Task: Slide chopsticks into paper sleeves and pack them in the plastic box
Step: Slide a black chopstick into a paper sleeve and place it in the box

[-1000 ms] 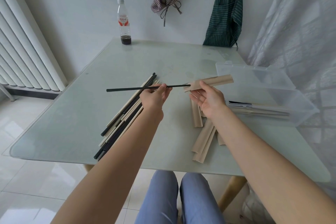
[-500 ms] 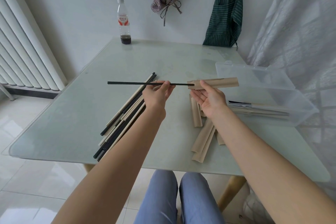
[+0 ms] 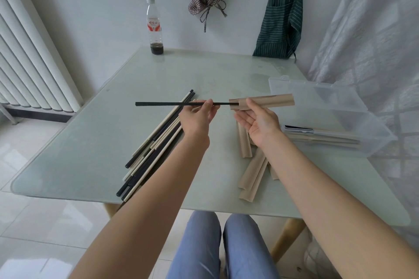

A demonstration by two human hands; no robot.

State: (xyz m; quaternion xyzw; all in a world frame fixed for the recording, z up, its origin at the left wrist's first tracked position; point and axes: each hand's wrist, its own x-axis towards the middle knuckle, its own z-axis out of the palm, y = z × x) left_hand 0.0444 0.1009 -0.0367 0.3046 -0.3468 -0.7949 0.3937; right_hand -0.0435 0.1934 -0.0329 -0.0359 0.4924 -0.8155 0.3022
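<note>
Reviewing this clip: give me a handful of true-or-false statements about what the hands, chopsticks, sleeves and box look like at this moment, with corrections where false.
1. The left hand holds a black chopstick. True.
2. The chopstick's tip sits at the mouth of the paper sleeve held by the right hand. True.
3. The plastic box is closed and holds nothing. False: its lid is open and sleeved chopsticks already lie inside.
4. Spare paper sleeves lie on the table under the right forearm. True.
5. The loose chopsticks on the table are all black. False: black and pale ones are mixed.
6. The bottle lies on its side. False: it stands upright at the far edge.
</note>
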